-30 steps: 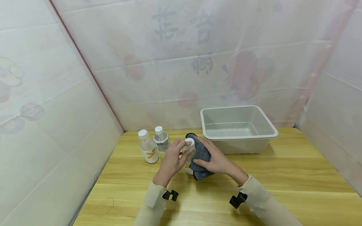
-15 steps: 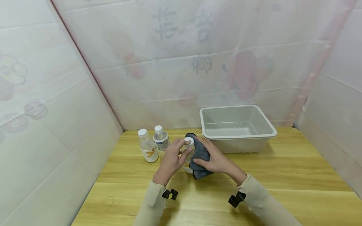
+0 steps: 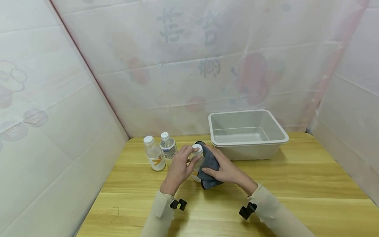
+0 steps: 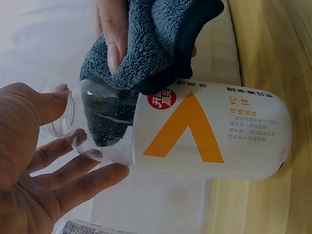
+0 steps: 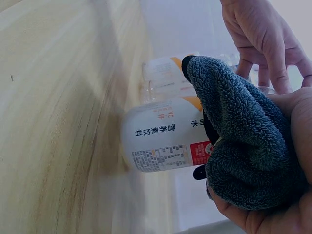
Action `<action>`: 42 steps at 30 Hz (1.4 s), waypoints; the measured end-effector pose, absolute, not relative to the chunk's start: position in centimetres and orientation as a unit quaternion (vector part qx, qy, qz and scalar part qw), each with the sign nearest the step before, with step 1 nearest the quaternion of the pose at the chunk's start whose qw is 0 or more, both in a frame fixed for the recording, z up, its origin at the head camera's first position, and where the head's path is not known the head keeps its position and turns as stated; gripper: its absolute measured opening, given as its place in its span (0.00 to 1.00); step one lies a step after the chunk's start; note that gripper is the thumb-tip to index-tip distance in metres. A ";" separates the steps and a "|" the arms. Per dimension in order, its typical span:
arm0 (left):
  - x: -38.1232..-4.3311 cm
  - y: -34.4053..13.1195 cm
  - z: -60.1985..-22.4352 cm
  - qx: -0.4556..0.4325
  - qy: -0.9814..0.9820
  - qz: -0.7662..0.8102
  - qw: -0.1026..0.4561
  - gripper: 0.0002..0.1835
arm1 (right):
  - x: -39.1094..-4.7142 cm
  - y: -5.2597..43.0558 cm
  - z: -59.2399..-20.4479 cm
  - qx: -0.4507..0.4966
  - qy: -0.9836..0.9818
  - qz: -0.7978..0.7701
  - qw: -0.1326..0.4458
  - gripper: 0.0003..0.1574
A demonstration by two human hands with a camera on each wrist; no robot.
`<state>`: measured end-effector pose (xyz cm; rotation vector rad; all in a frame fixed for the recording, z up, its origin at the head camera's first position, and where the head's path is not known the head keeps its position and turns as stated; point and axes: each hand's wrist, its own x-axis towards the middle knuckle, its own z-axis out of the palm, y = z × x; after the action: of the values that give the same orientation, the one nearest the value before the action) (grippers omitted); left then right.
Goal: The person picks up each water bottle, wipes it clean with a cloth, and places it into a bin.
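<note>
A clear plastic drink bottle [image 4: 209, 131] with a white label, an orange mark and a white cap stands upright on the table. My left hand [image 3: 179, 168] grips it at the neck, thumb and fingers around the clear part just below the cap. In my right hand [image 3: 227, 167] is a bunched dark grey towel [image 3: 211, 163] with black edging. The towel presses against the bottle's right side and hides part of its shoulder, as the right wrist view [image 5: 253, 146] also confirms. Water droplets speckle the clear upper part of the bottle in the left wrist view.
Left of my hands stand a similar capped bottle [image 3: 155, 158] and a slimmer clear bottle [image 3: 168, 146], close together. A light grey plastic tub [image 3: 248, 152] sits at the back right of the wooden table [image 3: 299, 184]. Printed white sheets [image 3: 177, 82] enclose the back and sides.
</note>
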<state>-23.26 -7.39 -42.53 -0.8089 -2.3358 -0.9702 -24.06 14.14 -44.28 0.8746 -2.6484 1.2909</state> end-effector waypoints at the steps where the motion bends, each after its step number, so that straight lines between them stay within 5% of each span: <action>1: -23.2 -7.4 -42.5 -0.296 -0.853 -0.356 0.240 0.12 | -24.0 14.2 -44.3 0.285 -0.861 0.420 0.034 0.56; 42: -23.2 -7.4 -42.4 -0.290 -0.856 -0.353 0.242 0.12 | -23.9 14.1 -47.0 0.263 -0.872 0.413 0.008 0.56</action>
<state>-23.21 -7.43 -42.45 -0.7936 -2.3400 -0.9656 -23.86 14.07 -47.01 0.8216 -2.7262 1.2911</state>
